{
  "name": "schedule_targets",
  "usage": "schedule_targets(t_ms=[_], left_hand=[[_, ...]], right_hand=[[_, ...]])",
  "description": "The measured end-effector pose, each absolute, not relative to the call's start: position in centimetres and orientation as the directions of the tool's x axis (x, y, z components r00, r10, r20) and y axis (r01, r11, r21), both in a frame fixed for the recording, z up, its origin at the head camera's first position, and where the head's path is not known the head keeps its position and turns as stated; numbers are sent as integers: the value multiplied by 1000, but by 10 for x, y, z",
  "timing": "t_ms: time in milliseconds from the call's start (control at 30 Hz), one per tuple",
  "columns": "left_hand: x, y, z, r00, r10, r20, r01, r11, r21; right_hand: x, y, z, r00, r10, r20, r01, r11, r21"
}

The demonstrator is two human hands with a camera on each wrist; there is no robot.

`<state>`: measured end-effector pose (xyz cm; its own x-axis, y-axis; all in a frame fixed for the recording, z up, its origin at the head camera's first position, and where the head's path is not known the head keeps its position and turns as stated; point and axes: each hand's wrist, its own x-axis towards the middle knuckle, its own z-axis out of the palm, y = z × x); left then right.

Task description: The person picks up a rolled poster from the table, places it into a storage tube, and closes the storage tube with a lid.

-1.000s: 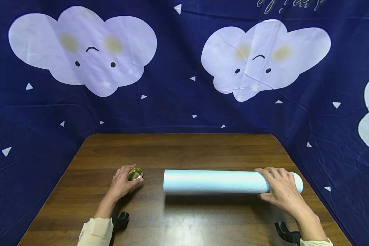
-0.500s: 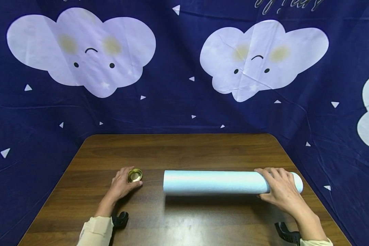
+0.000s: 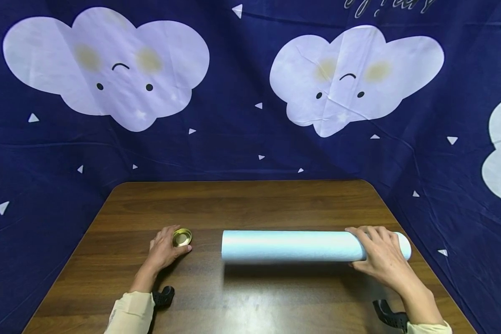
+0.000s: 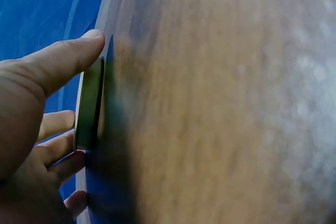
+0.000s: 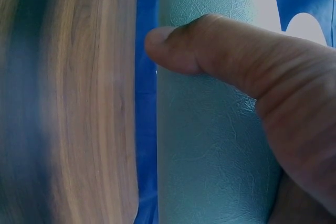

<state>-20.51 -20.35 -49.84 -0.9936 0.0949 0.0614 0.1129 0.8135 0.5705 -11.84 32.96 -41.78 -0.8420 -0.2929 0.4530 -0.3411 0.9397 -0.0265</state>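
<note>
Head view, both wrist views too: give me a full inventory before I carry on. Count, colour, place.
Table: 1, brown wood grain, lower half of head view
Cylinder: 1, pale blue, lengthwise left to right over the table, mostly right of centre
Shallow round lid or dish: 1, gold, left of the cylinder
Backdrop: 1, dark blue, behind the table
Clouds: 3, whitish, on the backdrop, one cut off at right
Triangles: several, white, scattered among clouds
Lettering: partial, pale, top right
Wrist fittings: 2, black, one per wrist
Sleeves: 2, cream, one per arm
Left grip: 1, bare, holding the lid or dish
Right grip: 1, bare, around the cylinder
</note>
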Motion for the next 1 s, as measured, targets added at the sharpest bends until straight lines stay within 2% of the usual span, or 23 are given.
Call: schedule_targets(t_ms=[533,1000], left_hand=[[-206,-202,-501,-990,88,107,133,819,559],[-206,-203,-503,-992,86,89,122,806,579]], right_hand=[[-119,329,-416,-833,-304,462,-349,937,-13],[-117,330,-418,-833,-299,466,-345,939,-13]])
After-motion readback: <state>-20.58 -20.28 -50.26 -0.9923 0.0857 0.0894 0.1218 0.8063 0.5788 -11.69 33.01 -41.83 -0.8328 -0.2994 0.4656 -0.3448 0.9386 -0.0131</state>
